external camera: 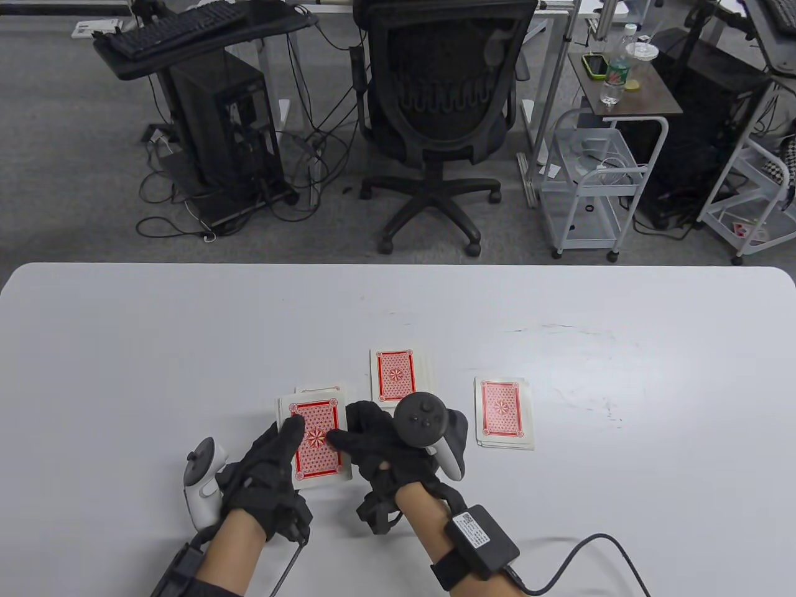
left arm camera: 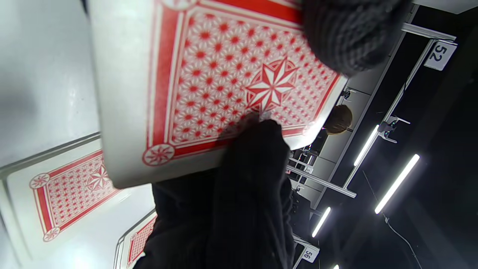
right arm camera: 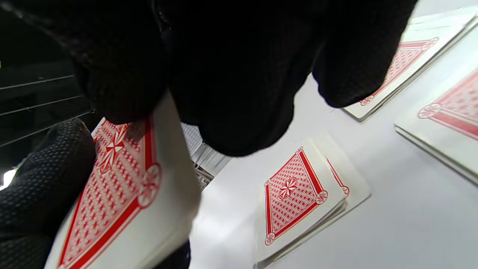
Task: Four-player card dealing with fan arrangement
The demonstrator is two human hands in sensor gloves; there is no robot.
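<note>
Deck: we see the deck (external camera: pixel 316 439) held above the worktop (external camera: pixel 124 348) near its front edge, in the left hand (external camera: pixel 267 476); red star-patterned back upward, white border.
Deck vs fingers: left thumb lies on the top card near its left edge; the right hand (external camera: pixel 398 451) reaches in from the right, its thumb tip on the card's right part beside the centre star.
Fingers, left: we note them clamped on the deck, thumb above, the rest under it and hidden.
Fingers, right: thumb presses the top card; we cannot tell whether the other fingers close beneath it.
Left wrist view only: a dark fingertip (left arm camera: pixel 257 149) touches the card back just below the star, another covers the upper corner; two dealt piles show past the deck's edge.
Right wrist view only: the pile nearest (right arm camera: pixel 298 198) is several cards thick, slightly splayed; two more piles lie at the right edge.
Table view only: we count three dealt piles, one (external camera: pixel 323 390) just behind the deck, a middle pile (external camera: pixel 398 375), a right pile (external camera: pixel 505 412) well apart.
Beyond: office chair (external camera: pixel 444 112) on the floor behind the worktop.
</note>
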